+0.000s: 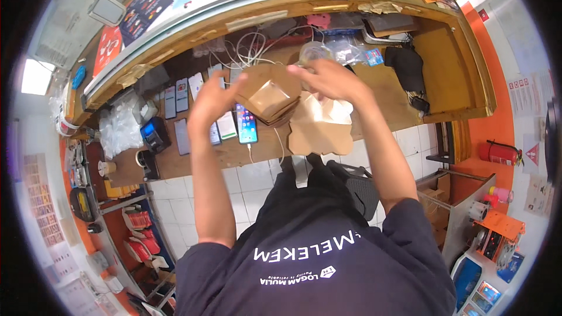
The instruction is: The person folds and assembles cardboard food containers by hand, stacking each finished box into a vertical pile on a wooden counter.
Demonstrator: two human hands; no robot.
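Observation:
A stack of brown paper food boxes (268, 95), their flaps standing up, rests on the wooden table between my hands. My left hand (218, 102) is at the stack's left side, fingers apart, one fingertip at the box rim. From the other side, my right hand (335, 81) reaches in with a finger stretched to the upper right corner of the top box. Its fingers are spread, and some are partly hidden behind the hand. Just below my right hand lies a brown cardboard piece with a scalloped edge (321, 129), overhanging the table front.
Several phones lie left of the boxes; a lit one (246, 124) has a cable (250, 152) attached. White cables (253, 47) tangle behind. A clear plastic cup (316, 52) and a black cap (405, 67) are at right. A raised shelf (234, 20) overhangs the table's back.

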